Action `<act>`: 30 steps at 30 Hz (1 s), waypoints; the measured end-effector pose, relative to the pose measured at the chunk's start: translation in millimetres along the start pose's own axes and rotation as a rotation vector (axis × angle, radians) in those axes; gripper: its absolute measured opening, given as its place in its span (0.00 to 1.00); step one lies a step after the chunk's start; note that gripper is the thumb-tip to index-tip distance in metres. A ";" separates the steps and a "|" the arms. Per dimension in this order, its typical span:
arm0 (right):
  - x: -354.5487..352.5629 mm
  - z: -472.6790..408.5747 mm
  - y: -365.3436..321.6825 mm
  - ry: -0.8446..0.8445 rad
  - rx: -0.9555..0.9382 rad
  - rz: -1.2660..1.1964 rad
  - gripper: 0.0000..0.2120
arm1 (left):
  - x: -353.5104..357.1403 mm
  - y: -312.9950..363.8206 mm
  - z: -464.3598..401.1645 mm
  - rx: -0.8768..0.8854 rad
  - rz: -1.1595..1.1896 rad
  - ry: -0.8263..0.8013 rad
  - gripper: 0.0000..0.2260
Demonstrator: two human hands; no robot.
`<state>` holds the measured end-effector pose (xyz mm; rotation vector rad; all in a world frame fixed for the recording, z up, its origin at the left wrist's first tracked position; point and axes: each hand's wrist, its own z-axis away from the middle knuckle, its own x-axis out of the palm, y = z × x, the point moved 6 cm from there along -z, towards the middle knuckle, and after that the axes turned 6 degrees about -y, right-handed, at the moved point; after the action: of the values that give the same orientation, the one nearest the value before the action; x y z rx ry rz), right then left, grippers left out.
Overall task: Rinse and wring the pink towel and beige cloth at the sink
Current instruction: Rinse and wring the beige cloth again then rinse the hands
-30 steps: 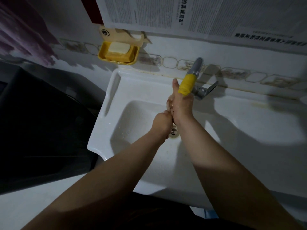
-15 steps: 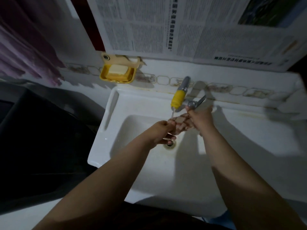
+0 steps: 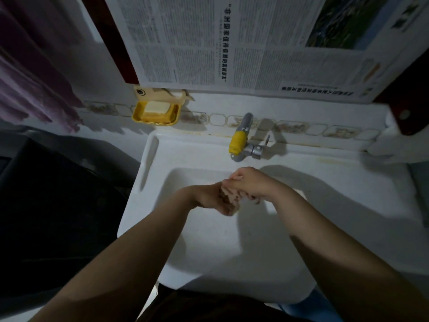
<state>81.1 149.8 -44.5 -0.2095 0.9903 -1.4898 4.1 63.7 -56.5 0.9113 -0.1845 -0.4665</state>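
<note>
Over the white sink basin [image 3: 209, 240] both of my hands are closed on a small bunched beige cloth [image 3: 232, 199]. My left hand [image 3: 206, 197] grips its left end and my right hand [image 3: 249, 182] grips its right end, so only a twisted strip shows between them. The hands sit just below the tap [image 3: 241, 141] with its yellow sleeve. No water stream is visible. A pink-purple towel [image 3: 30, 77] hangs at the far left against the wall.
A yellow soap dish [image 3: 156, 112] with a pale soap bar hangs on the wall left of the tap. Newspaper [image 3: 232, 43] covers the wall above. A dark unit [image 3: 46, 205] stands left of the sink. A white object [image 3: 390, 142] lies on the sink's right ledge.
My right hand came away from the tap area and down to meet my left hand. Both hands have moved lower over the basin, closed on the cloth. The camera tilted upward.
</note>
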 end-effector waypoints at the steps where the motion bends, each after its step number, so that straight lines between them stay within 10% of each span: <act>1: 4.8 -0.2 -1.0 -0.026 -0.018 -0.104 0.14 | -1.3 1.6 2.9 0.076 0.064 0.043 0.20; 4: 8.7 -2.9 -1.8 -0.135 -0.035 -0.392 0.09 | -12.6 -7.3 12.6 0.137 0.080 0.214 0.12; 7: -1.1 -7.1 6.2 -0.123 0.051 -0.159 0.12 | -22.5 -34.3 20.4 -0.082 -0.012 0.287 0.05; 13: 4.8 -21.5 11.0 0.051 0.136 0.138 0.13 | -13.9 -66.4 29.8 -0.369 0.120 0.057 0.14; 19: 45.1 -10.5 -20.0 0.431 -0.037 -0.100 0.09 | 9.0 -47.7 12.1 0.067 1.223 0.079 0.29; 25: 57.7 11.9 -35.9 0.190 -0.256 -0.117 0.06 | -14.7 -49.3 28.8 0.185 1.226 0.129 0.12; 30: 37.0 36.7 -42.6 0.425 -0.566 0.679 0.34 | -23.3 -49.0 46.8 0.049 1.029 -0.009 0.03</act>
<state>66.3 94.7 -8.8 0.0539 1.6217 -0.6166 -48.0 15.3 -66.2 0.7467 -0.6313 0.4904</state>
